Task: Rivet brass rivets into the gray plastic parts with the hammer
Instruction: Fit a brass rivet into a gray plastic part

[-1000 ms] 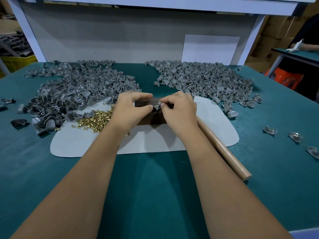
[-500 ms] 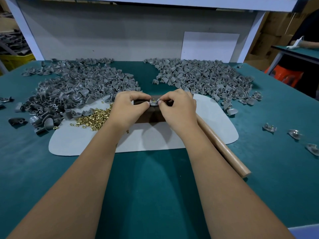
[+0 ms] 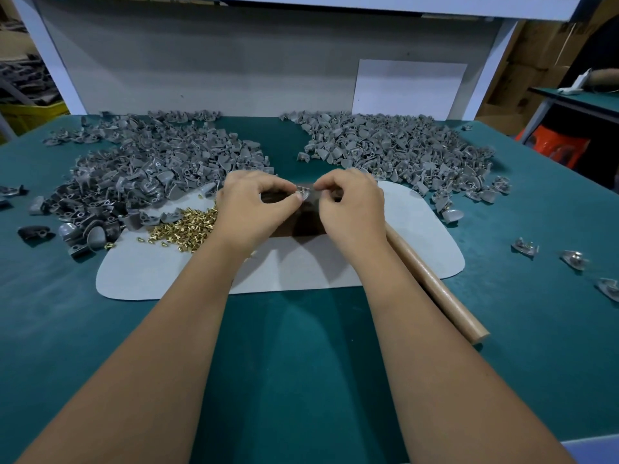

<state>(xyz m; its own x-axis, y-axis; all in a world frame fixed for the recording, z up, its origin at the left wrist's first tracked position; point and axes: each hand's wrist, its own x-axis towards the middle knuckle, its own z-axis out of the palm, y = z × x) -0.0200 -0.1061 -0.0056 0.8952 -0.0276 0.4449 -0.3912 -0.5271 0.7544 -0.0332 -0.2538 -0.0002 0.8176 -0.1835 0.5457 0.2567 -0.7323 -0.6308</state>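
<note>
Your left hand (image 3: 254, 209) and right hand (image 3: 351, 205) meet over a dark block (image 3: 303, 221) on the pale mat (image 3: 422, 229), each pinching one small gray part (image 3: 303, 192) between fingertips. The hammer (image 3: 435, 289) lies just beside your right wrist, handle running toward you and to the right, head hidden. Your right hand is nearer it. The rivets (image 3: 184, 229) sit left of your left hand.

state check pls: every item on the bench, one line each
left hand: pinching the gray part
right hand: pinching the same part
gray part: held between both hands above the dark block
dark block: lying on the pad
hammer: lying on the table, not gripped
brass rivets: loose heap on the pad
pad: flat on the table
</note>
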